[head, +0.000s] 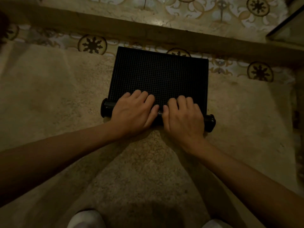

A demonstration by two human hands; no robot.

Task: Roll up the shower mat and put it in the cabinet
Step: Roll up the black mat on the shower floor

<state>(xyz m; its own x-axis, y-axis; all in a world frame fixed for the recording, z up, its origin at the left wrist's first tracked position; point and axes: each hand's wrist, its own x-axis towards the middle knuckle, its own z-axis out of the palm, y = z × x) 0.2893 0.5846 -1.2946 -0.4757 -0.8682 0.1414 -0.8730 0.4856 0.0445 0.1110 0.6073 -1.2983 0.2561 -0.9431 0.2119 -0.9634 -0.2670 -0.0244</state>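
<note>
Beige speckled stone floor (49, 96), dim lighting, plain across the near and middle area. Patterned tile border (93, 45) with dark round medallions runs across further out, then a raised brownish threshold strip (115, 28), more patterned tile beyond it. Glass panel edge (286, 28) at far right, top corner.

Left to right at floor level: black shower mat (158, 74), gridded texture, lies flat on the floor with its far edge over the tile border. Near end is rolled into a tight cylinder, roll ends sticking out past both hands.

Left hand (133, 112) palm-down on the roll's left half, fingers curled over onto the flat part, thumb lying along the roll. Right hand (184, 116) same posture on the right half, thumb tips nearly meeting mid-roll. Both pressing and wrapped over the roll, not a full closed fist.

White-clad knees (85, 219) at bottom edge.
</note>
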